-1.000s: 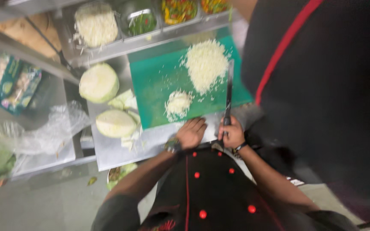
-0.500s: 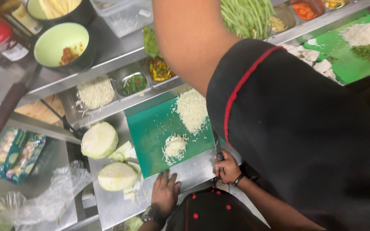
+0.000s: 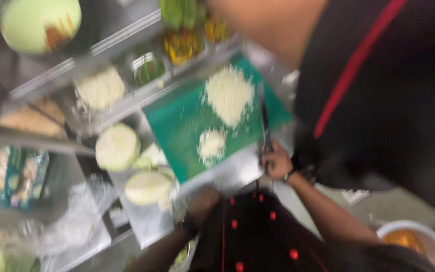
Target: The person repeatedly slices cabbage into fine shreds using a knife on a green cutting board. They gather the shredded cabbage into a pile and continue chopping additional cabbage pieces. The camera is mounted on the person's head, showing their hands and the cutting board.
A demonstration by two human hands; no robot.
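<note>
Two hands at green cutting board, knife in right

Right hand (image 3: 276, 162) closed in a fist round the handle of a knife (image 3: 264, 126), at the near right edge of the green cutting board (image 3: 177, 131); blade lying up along that edge, just beside the large heap of chopped cabbage (image 3: 229, 94). Smaller heap (image 3: 211, 145) near the board's middle. Left hand (image 3: 202, 201) blurred at the counter's near edge, just beside a cut cabbage half (image 3: 148, 187); open or closed impossible to tell. Second cabbage half (image 3: 118, 146) off the board's left edge.
</note>
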